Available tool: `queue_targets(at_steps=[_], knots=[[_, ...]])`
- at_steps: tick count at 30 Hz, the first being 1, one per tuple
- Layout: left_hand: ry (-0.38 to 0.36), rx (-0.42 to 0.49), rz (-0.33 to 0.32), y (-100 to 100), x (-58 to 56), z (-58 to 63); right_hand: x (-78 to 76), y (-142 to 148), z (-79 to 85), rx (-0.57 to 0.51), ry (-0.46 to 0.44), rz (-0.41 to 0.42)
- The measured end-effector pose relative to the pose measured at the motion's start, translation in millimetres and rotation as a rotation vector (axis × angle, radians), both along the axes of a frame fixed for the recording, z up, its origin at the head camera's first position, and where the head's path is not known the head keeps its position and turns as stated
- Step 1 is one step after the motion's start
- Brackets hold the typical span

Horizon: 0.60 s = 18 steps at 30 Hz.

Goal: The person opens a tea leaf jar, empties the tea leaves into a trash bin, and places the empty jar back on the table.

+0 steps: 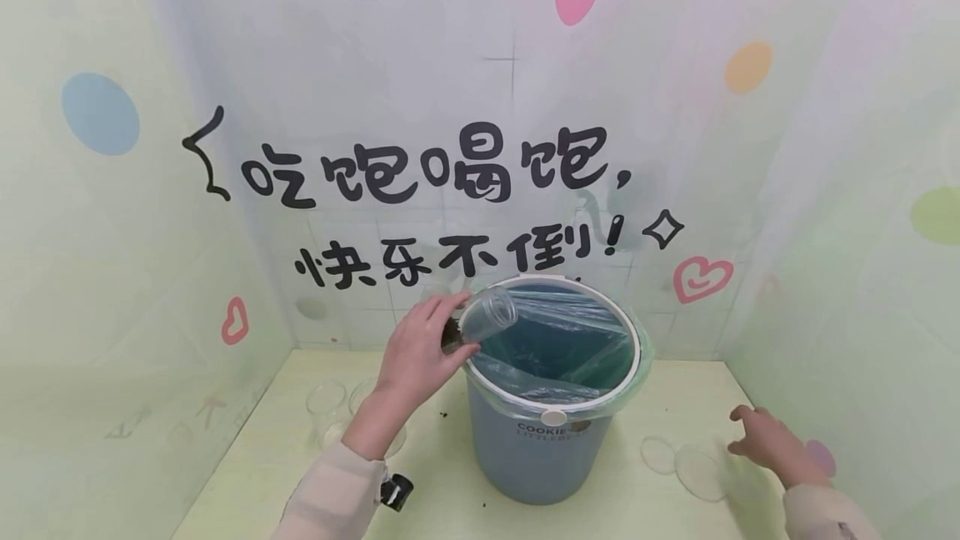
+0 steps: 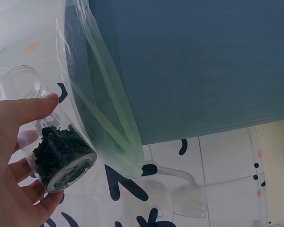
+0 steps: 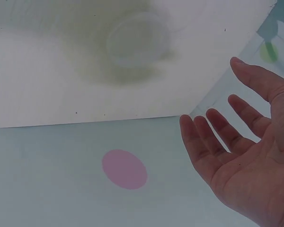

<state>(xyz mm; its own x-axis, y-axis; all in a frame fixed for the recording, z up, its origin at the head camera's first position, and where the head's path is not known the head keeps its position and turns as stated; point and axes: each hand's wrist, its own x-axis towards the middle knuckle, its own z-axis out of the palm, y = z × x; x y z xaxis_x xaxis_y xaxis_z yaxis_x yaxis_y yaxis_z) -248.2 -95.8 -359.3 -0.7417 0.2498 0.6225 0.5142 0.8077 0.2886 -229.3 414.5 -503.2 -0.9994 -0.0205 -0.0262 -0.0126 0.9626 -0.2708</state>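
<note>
In my left hand (image 1: pixel 420 348) I grip a clear jar (image 1: pixel 489 315), its open mouth tilted over the left rim of a blue bin (image 1: pixel 534 461). Dark, crumbled leafy bits (image 2: pixel 62 153) lie at the jar's bottom end in the left wrist view. A pale green plastic bag (image 1: pixel 637 382) lines the bin and folds over its white rim. My right hand (image 1: pixel 768 444) hovers at the table's right side, fingers loosely bent and nothing in them. Near it, two clear round lids (image 1: pixel 701 473) lie flat on the table.
Several clear round containers (image 1: pixel 327 400) stand on the table left of the bin, partly behind my left forearm. A few dark crumbs (image 1: pixel 443 415) dot the pale table (image 1: pixel 442 482). Printed white sheeting (image 1: pixel 420 90) encloses the back and sides.
</note>
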Motion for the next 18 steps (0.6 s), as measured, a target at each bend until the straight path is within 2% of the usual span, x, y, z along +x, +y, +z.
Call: queue_targets(at_steps=[9, 18], knots=[[-0.001, 0.000, 0.005, -1, -0.2, -0.8, -7.3, -12, 23.7, -0.022, 0.063, 0.050], [-0.010, 0.006, 0.005, -1, 0.1, -0.4, -15.2, -38, 51.0, -0.043, 0.169, 0.098]])
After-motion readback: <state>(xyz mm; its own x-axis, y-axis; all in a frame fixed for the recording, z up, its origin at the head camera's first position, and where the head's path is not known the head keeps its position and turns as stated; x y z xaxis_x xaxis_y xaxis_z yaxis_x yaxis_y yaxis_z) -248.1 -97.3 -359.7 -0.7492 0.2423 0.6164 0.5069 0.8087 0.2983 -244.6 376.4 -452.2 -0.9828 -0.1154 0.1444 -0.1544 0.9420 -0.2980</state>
